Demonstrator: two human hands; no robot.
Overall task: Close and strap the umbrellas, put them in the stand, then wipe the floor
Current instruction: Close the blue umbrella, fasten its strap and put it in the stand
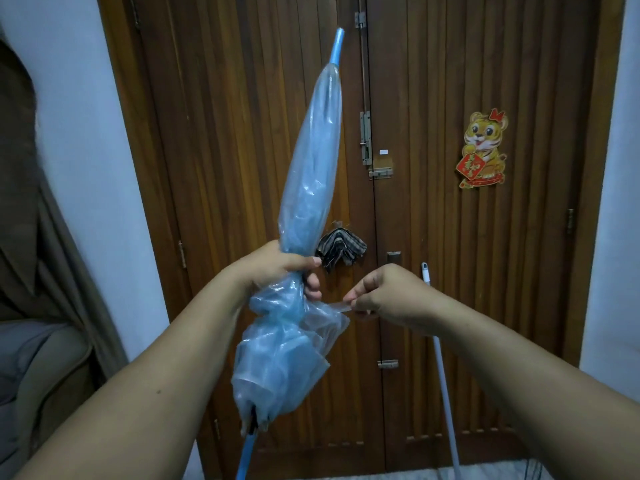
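Head-camera view at a closed wooden double door: a person holds a folded, translucent blue umbrella nearly upright in the middle of the scene, its blue tip pointing up and tilted slightly right, its blue shaft running down out of the bottom edge. The left hand is wrapped around the gathered canopy at about mid-length, thumb across the front and fingers curled behind. Below that grip the plastic canopy bunches loosely. The right hand, just right of the umbrella, pinches the thin clear strap between thumb and fingertips and draws it out sideways from the canopy, which it has not yet been wrapped around. Behind the umbrella, a dark striped cloth hangs on the door near its centre. A white pole leans against the right door leaf, far of the right forearm. A cartoon tiger decoration is stuck high on the right leaf. Metal bolts run along the door's centre seam. A brown curtain hangs at far left beside a white wall.
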